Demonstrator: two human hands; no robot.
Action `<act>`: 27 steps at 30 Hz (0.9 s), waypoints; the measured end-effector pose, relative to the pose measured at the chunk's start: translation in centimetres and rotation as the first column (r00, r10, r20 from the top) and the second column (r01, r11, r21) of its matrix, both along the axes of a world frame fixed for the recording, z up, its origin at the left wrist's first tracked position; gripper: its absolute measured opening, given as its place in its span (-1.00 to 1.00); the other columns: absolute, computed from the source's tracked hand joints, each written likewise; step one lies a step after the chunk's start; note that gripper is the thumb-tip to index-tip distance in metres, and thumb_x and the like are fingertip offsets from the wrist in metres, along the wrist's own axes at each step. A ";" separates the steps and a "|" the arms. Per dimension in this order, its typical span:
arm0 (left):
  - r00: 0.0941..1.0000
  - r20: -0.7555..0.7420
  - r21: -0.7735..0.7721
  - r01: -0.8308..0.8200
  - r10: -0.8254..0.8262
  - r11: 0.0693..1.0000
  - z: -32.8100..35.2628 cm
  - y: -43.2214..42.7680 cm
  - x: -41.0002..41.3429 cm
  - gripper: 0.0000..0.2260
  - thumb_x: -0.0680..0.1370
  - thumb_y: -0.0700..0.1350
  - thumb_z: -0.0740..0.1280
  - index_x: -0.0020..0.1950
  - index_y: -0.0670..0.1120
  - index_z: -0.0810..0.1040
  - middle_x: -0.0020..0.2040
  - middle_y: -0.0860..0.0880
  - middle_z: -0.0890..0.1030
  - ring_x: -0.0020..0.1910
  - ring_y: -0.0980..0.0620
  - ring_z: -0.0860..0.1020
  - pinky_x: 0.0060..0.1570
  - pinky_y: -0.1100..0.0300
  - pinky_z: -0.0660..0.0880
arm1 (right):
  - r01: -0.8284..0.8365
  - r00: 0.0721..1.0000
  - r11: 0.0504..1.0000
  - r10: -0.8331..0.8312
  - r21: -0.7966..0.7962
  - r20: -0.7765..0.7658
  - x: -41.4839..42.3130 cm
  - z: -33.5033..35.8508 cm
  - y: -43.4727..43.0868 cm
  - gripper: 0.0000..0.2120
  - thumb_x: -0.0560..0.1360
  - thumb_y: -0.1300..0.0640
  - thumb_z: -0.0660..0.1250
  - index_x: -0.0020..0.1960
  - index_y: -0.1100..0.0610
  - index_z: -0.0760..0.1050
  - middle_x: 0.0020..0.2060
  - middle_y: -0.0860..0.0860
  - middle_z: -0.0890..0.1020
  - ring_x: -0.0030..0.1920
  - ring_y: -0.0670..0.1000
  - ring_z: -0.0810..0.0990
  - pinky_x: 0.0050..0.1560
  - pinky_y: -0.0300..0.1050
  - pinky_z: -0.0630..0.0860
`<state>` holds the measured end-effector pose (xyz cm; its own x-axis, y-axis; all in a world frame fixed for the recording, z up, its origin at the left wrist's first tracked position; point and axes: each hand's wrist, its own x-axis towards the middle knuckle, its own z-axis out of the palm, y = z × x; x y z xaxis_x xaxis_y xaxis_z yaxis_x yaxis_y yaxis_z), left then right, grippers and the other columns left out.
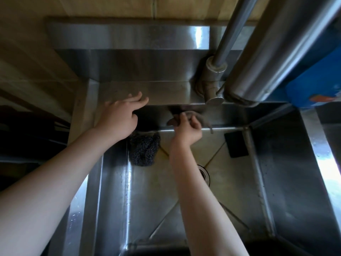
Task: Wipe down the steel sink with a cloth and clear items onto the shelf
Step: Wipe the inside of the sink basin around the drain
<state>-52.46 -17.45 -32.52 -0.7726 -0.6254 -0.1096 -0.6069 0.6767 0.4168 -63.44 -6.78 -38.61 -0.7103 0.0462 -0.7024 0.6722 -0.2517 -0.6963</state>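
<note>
My right hand is curled shut around a grey-brown cloth, bunched in the fingers and pressed against the back wall of the steel sink, just under the rear ledge. My left hand is open and holds nothing — fingers spread, the tips resting on that rear ledge as a brace.

The cloth looks soft, limp and light; a loose tail hangs off toward the right, so I judge it best gripped in a wad at the middle, as it is now, or the ends will drag. If wet it will cling to the steel rather than slide.

Just below my left wrist a dark steel-wool scourer sits in the basin's back left corner — springy, light, a bit prickly, easy to pinch anywhere. A flat black rectangular object lies on the basin floor toward the right; I cannot tell what it is.

My right forearm covers most of the drain. The tap base shows, but its spout is hidden behind a thick steel pipe. No shelf is clearly in view, and the blue thing at far right is cut off.
</note>
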 end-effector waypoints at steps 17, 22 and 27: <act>0.998 0.057 0.097 -0.022 0.016 0.995 0.6 0.4 -0.1 -0.44 0.49 -0.29 0.20 0.42 0.14 0.32 0.49 0.14 0.23 0.48 0.07 0.17 0.44 -0.11 0.09 | 0.203 0.973 0.974 -0.212 -0.095 -0.094 -9.3 3.8 7.8 -0.71 0.45 0.36 0.37 0.16 0.25 0.55 -0.04 0.09 0.65 -0.04 0.05 0.62 -0.14 -0.07 0.58; 0.998 0.051 0.109 -0.035 0.029 0.993 0.7 0.5 -0.2 -0.43 0.48 -0.30 0.20 0.43 0.14 0.31 0.49 0.14 0.21 0.48 0.09 0.16 0.45 -0.05 0.09 | 0.238 0.967 0.966 -0.246 -0.100 -0.069 -8.2 2.9 5.4 -0.68 0.48 0.38 0.32 0.21 0.20 0.54 -0.43 -0.12 0.63 -0.31 -0.09 0.59 -0.20 -0.12 0.53; 0.997 0.079 0.105 -0.025 0.017 0.994 0.7 0.5 -0.3 -0.41 0.47 -0.27 0.21 0.44 0.16 0.28 0.50 0.15 0.19 0.49 0.08 0.14 0.44 -0.11 0.11 | 0.084 0.992 0.991 -0.073 -0.108 0.103 -1.6 0.1 1.1 -0.74 0.48 0.42 0.29 0.16 0.33 0.52 0.00 0.17 0.65 -0.05 0.11 0.64 -0.02 0.01 0.61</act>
